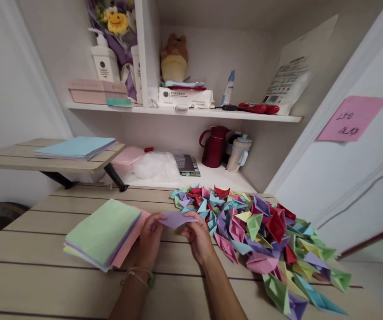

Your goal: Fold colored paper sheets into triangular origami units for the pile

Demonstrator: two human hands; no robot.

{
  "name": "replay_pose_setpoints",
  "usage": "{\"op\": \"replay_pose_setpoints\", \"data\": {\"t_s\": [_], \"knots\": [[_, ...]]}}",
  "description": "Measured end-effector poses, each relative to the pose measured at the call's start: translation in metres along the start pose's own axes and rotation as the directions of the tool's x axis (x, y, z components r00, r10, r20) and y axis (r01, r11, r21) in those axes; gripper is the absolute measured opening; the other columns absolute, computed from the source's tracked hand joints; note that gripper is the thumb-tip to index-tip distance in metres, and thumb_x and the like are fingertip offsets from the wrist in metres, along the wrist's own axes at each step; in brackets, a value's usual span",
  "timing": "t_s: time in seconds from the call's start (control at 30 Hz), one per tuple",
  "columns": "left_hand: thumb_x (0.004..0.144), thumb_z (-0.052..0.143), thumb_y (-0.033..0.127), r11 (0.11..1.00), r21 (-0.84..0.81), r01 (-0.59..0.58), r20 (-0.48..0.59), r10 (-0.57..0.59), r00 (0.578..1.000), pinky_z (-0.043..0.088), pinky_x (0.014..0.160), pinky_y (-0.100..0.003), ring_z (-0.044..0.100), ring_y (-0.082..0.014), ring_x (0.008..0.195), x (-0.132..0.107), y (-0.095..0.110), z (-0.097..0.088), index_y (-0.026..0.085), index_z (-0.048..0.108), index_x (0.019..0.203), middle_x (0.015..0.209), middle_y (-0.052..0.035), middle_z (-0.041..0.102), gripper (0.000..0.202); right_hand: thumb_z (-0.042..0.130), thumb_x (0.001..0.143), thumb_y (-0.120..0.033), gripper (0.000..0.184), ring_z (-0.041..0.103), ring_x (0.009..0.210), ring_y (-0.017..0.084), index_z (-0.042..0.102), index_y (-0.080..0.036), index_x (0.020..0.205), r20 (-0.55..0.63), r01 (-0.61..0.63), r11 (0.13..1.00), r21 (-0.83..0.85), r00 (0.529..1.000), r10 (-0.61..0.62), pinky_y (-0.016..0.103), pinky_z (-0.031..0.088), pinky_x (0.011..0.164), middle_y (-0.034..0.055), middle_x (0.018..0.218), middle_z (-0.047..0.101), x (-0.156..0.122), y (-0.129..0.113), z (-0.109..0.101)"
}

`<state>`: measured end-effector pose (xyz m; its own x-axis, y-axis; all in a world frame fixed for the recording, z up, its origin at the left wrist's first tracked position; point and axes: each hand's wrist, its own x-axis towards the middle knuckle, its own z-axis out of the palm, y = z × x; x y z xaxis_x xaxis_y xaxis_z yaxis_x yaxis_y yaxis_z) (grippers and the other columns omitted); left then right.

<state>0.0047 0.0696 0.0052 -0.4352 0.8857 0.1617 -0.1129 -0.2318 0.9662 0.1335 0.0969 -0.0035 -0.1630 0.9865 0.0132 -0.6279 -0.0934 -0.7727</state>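
Between my two hands, above the slatted tabletop, is a folded piece of purple paper [175,219]. My left hand [151,231] pinches its left corner between thumb and fingers. At the opposite corner my right hand [198,233] grips the paper the same way. Close by on the left lies a stack of coloured paper sheets [105,231], light green on top, its pink edge beside my left hand. To the right spreads a big heap of folded paper boats [254,226] in red, purple, pink, green, yellow and blue.
A raised wooden stand [5,153] at the left bears another paper stack [74,146], blue on top. Behind the table, a white plastic bag [156,166], a dark red jug [214,146] and a tumbler [239,153] stand under a shelf [185,114]. A pink note [352,119] is on the right wall.
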Motion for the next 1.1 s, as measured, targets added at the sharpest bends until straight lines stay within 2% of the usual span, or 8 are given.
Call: {"op": "replay_pose_setpoints", "data": {"t_s": [0.13, 0.3, 0.47, 0.57, 0.7, 0.87, 0.97, 1.1], "knots": [[0.064, 0.055, 0.024, 0.988, -0.106, 0.115, 0.070, -0.108, 0.992, 0.045, 0.064, -0.028, 0.058, -0.0186, 0.073, 0.000, 0.000, 0.000, 0.017, 0.061, 0.086, 0.080, -0.0025, 0.064, 0.025, 0.071, 0.053, -0.015, 0.024, 0.058, 0.059, 0.014, 0.062, -0.020, 0.075, 0.131, 0.092, 0.957, -0.274, 0.990, -0.057, 0.021, 0.046, 0.052, -0.0007, 0.070, 0.064, -0.001, 0.001, 0.000], [0.069, 0.049, 0.033, 0.962, -0.241, 0.126, 0.067, -0.113, 0.991, 0.046, 0.066, -0.029, 0.059, -0.0197, 0.076, 0.002, -0.003, -0.002, 0.014, 0.061, 0.089, 0.085, -0.0050, 0.064, 0.030, 0.069, 0.061, -0.017, 0.024, 0.060, 0.077, 0.018, 0.070, -0.021, 0.084, 0.346, 0.321, 0.762, -0.563, 0.928, -0.136, 0.027, 0.047, 0.068, 0.0049, 0.085, 0.066, -0.002, 0.001, 0.001], [0.066, 0.058, 0.033, 0.997, 0.009, 0.076, 0.033, -0.076, 0.997, 0.045, 0.073, -0.029, 0.057, -0.0211, 0.084, 0.002, -0.003, -0.001, 0.015, 0.064, 0.082, 0.085, -0.0044, 0.064, 0.025, 0.067, 0.060, -0.012, 0.026, 0.059, 0.086, 0.020, 0.071, -0.022, 0.084, 0.358, 0.372, 0.687, -0.624, 0.918, -0.171, 0.028, 0.045, 0.074, 0.0052, 0.091, 0.065, -0.001, 0.002, 0.000], [0.061, 0.065, 0.030, 0.995, 0.081, 0.060, 0.026, -0.062, 0.998, 0.045, 0.076, -0.030, 0.057, -0.0219, 0.087, 0.000, 0.000, 0.002, 0.015, 0.064, 0.082, 0.085, -0.0042, 0.064, 0.026, 0.071, 0.058, -0.019, 0.021, 0.060, 0.077, 0.020, 0.071, -0.020, 0.079, 0.286, 0.292, 0.724, -0.625, 0.949, -0.136, 0.028, 0.046, 0.070, 0.0045, 0.083, 0.067, 0.000, 0.003, -0.001], [0.066, 0.061, 0.037, 0.995, 0.009, 0.097, 0.076, -0.097, 0.992, 0.047, 0.076, -0.033, 0.058, -0.0232, 0.090, -0.003, 0.006, 0.005, 0.015, 0.065, 0.087, 0.089, -0.0067, 0.065, 0.031, 0.069, 0.064, -0.032, 0.022, 0.057, 0.058, 0.014, 0.069, -0.016, 0.079, 0.206, 0.166, 0.817, -0.552, 0.977, -0.060, 0.024, 0.045, 0.055, 0.0035, 0.070, 0.067, 0.001, 0.005, -0.002], [0.055, 0.072, 0.028, 0.992, -0.053, 0.116, 0.168, -0.106, 0.980, 0.049, 0.075, -0.033, 0.062, -0.0220, 0.082, -0.002, 0.006, 0.007, 0.015, 0.063, 0.087, 0.085, -0.0063, 0.068, 0.035, 0.070, 0.062, -0.035, 0.025, 0.049, 0.049, 0.010, 0.068, -0.015, 0.078, 0.105, 0.140, 0.864, -0.484, 0.989, -0.102, 0.021, 0.039, 0.047, 0.0007, 0.062, 0.062, 0.005, 0.008, -0.007], [0.060, 0.070, 0.027, 0.987, -0.094, 0.134, 0.252, -0.106, 0.962, 0.049, 0.077, -0.034, 0.062, -0.0235, 0.088, -0.002, 0.001, 0.006, 0.015, 0.062, 0.094, 0.090, -0.0090, 0.069, 0.038, 0.069, 0.064, -0.037, 0.028, 0.051, 0.051, 0.011, 0.068, -0.015, 0.082, 0.064, 0.141, 0.892, -0.429, 0.990, -0.126, 0.021, 0.040, 0.048, 0.0014, 0.063, 0.062, 0.006, 0.007, -0.007], [0.062, 0.069, 0.031, 0.991, -0.057, 0.118, 0.168, -0.107, 0.980, 0.051, 0.074, -0.033, 0.064, -0.0230, 0.084, 0.000, -0.004, 0.002, 0.014, 0.065, 0.086, 0.087, -0.0088, 0.070, 0.030, 0.071, 0.062, -0.037, 0.029, 0.051, 0.053, 0.012, 0.067, -0.015, 0.081, 0.065, 0.126, 0.901, -0.415, 0.992, -0.109, 0.021, 0.040, 0.047, 0.0008, 0.059, 0.060, 0.005, 0.006, -0.004]]}}
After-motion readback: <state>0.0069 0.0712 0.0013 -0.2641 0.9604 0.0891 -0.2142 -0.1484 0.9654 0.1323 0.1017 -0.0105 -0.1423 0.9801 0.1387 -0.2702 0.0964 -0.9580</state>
